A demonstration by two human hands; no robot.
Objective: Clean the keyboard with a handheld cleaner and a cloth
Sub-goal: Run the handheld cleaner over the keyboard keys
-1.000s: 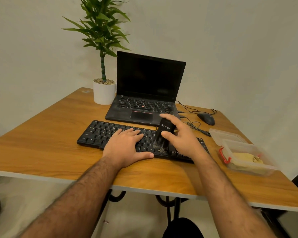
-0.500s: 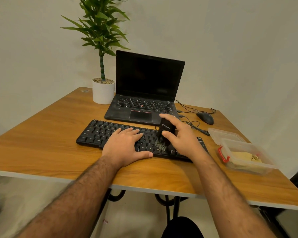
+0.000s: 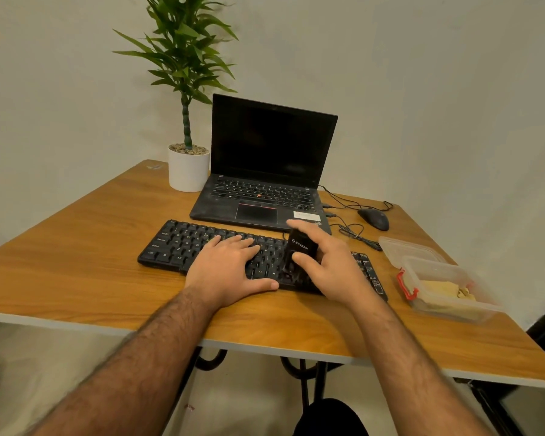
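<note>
Brushing under way: the handheld cleaner [image 3: 299,250] is gripped upright in the right hand [image 3: 334,272], thumb and fingers curled round its black body.
Its lower end is set on the black keyboard [image 3: 170,247], which is pinned to the wooden table [image 3: 76,262] by the left hand [image 3: 230,269], laid flat with fingers slightly spread.

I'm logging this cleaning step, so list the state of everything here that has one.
Laptop: lid open, screen dark.
Keyboard: flat on table, under both hands.
Cleaner: upright on the keys.
Left hand: flat on the keyboard.
Right hand: gripping the cleaner.
Plastic box: open, lid lying beside it.
</note>
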